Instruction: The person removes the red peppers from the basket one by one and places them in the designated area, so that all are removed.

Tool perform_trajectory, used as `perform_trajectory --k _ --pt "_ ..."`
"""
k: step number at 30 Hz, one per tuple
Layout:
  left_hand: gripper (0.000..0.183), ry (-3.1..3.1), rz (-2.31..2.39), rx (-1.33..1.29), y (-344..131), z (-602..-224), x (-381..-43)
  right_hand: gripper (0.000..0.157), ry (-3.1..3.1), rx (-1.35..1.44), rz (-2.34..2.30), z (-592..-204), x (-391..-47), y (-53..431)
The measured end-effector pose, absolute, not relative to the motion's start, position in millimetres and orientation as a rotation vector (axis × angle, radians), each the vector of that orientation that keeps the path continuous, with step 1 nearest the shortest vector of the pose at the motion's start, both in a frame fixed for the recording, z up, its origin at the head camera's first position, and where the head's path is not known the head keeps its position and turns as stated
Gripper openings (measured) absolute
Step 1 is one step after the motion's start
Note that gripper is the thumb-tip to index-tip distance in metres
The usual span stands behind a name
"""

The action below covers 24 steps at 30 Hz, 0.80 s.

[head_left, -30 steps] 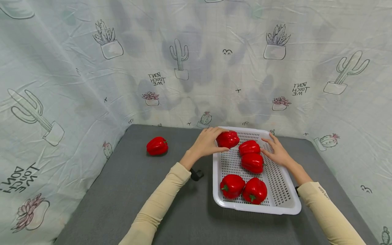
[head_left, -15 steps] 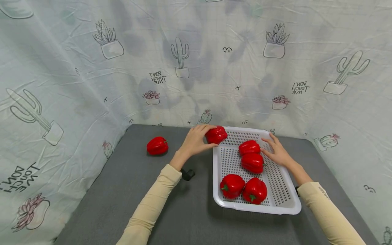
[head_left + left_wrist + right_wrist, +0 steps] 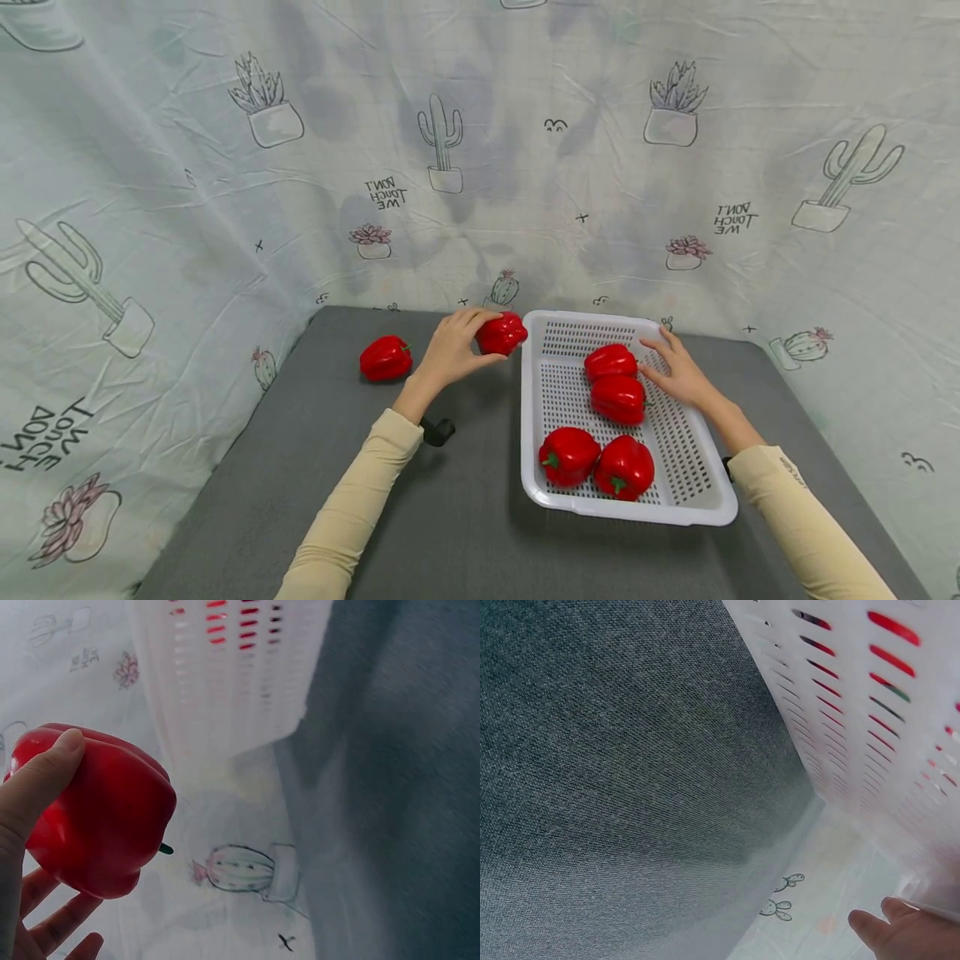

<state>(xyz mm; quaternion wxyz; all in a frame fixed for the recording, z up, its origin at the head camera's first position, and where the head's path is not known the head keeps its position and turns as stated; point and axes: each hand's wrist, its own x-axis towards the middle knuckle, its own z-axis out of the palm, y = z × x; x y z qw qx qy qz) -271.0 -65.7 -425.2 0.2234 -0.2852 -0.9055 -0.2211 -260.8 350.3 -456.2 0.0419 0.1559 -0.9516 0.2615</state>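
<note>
At the far left corner of the rectangular white perforated plastic basket (image 3: 528, 417), the left hand (image 3: 450, 348) grips a glossy red bell pepper (image 3: 503, 333) between thumb and fingers, raised above the dark grey cloth-like tabletop (image 3: 457, 525) and just outside the rim. The basket's left wall stands between this pepper and the four red bell peppers inside: a far pair (image 3: 617, 398) touching each other, a near pair (image 3: 597, 463) side by side with green stems facing the person. The right hand (image 3: 681, 373) is at the right rim, thumb and fingers spread wide, nearest the far pair; contact with pepper or rim cannot be confirmed. A lone red bell pepper (image 3: 386, 358) lies on the tabletop left of the left hand. A white cactus-print fabric sheet (image 3: 525, 167) backs the area.

The left wrist view shows the held pepper's short green stem (image 3: 166, 849), hidden in the head view. The right wrist view shows the basket's slotted outer side, red visible through the slots; only fingers of the right hand appear there.
</note>
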Motion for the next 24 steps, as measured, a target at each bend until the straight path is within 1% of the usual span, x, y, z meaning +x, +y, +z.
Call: perform_trajectory --k 10,24 --pt "0.065 -2.554 -0.554 -0.723 -89.3 -444.4 -271.5 0.059 -2.921 0.482 0.814 -455.1 -260.4 349.6" --pt "0.065 -2.62 -0.458 -0.654 -118.0 -469.6 -274.2 0.055 -2.919 0.471 0.819 -455.5 -259.0 348.2"
